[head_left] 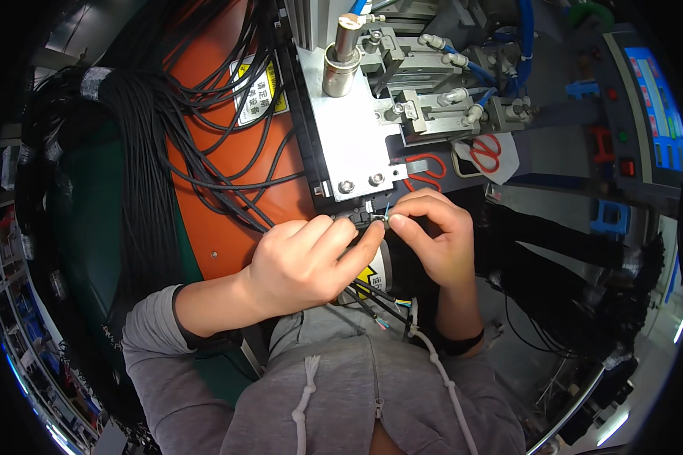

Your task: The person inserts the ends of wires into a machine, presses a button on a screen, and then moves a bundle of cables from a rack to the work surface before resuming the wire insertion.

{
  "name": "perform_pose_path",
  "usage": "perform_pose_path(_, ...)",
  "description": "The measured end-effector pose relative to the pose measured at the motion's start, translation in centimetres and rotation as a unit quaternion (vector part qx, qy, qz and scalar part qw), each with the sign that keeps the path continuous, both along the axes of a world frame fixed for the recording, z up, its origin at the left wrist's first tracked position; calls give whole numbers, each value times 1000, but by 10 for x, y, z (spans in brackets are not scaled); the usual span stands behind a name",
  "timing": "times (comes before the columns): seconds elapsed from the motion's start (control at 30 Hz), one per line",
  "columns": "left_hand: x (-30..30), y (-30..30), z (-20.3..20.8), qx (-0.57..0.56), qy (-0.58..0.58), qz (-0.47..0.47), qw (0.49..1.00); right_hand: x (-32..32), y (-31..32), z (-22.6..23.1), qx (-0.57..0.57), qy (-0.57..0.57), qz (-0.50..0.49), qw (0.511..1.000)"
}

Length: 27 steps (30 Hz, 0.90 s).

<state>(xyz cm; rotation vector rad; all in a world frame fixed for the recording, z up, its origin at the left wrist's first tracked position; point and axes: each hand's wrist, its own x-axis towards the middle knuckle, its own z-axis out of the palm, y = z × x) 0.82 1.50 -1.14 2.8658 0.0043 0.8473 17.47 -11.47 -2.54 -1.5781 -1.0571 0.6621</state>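
My left hand (303,258) is closed, its knuckles up and its index finger reaching to the front edge of the metal fixture (349,144). What its curled fingers hold is hidden. My right hand (438,236) meets it there, thumb and index finger pinched on the thin wires of a cable end; a blue wire (388,206) sticks up between the fingertips. Beside them, under the metal plate, sits a small black holder (347,221). Below my hands, black cables (373,294) with stripped ends hang over my lap, their coloured wires (382,324) showing.
A thick bundle of black cables (140,144) hangs at left over an orange surface (220,235). Pneumatic cylinders (440,114) with blue hoses stand at the back. Red-handled scissors (486,154) lie right of the fixture. A screen (656,110) stands far right, above more black cables (554,280).
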Motion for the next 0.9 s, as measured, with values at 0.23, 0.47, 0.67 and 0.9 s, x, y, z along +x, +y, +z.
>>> perform_pose_path(0.23,-2,-5,2,36,102,39,993,-17,12,-10,-20,-186,-49,981)
perform_pose_path(0.47,2,-5,-2,28,88,46,995,-18,17,-26,49,-143,-87,985)
perform_pose_path(0.67,5,2,-4,20,51,38,998,-23,12,-41,-6,286,-77,955)
perform_pose_path(0.9,5,3,-5,1,43,38,998,-26,14,-47,0,315,-94,944)
